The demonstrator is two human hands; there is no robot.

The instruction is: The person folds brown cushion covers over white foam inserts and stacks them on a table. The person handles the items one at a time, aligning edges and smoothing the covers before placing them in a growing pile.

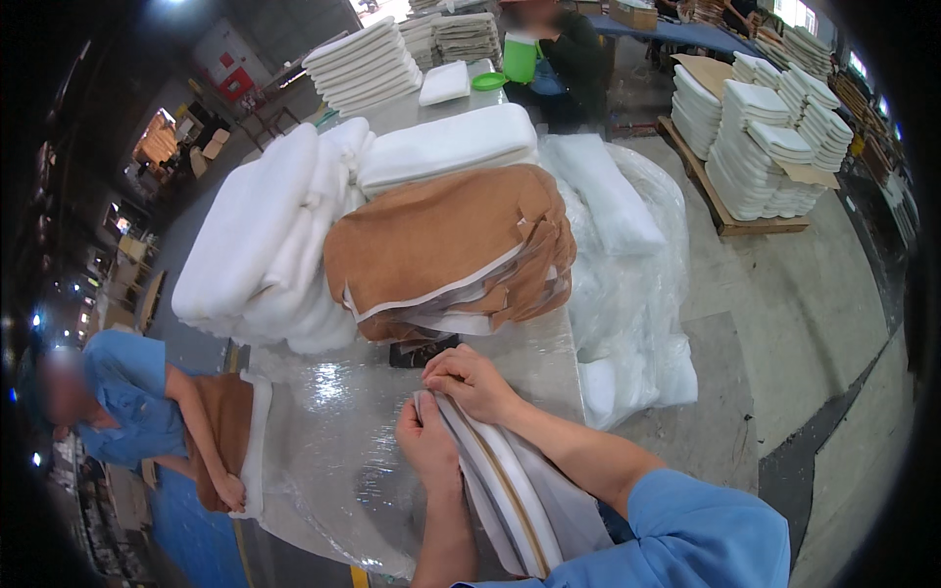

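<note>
A long white padded piece (510, 485) lies between my forearms, with a tan strip along its middle and pale greyish fabric (554, 480) on both sides. My left hand (431, 441) pinches the far left end of this fabric between thumb and fingers. Right beside it, the fingers of my right hand (473, 382) curl over the same end, and their tips are partly hidden. Just beyond my hands a stack of brown fabric covers (441, 230) with white edges sits on the plastic-covered table (343, 461). A small black object (412, 353) shows under the stack's near edge.
White padding piles (250, 225) stand left of and behind the brown stack. Plastic-wrapped padding (627, 294) is on the right. At the left, a co-worker (127, 392) holds a brown and white piece. Another person (569, 59) is behind, near a green container (520, 59). A loaded pallet (755, 223) stands far right.
</note>
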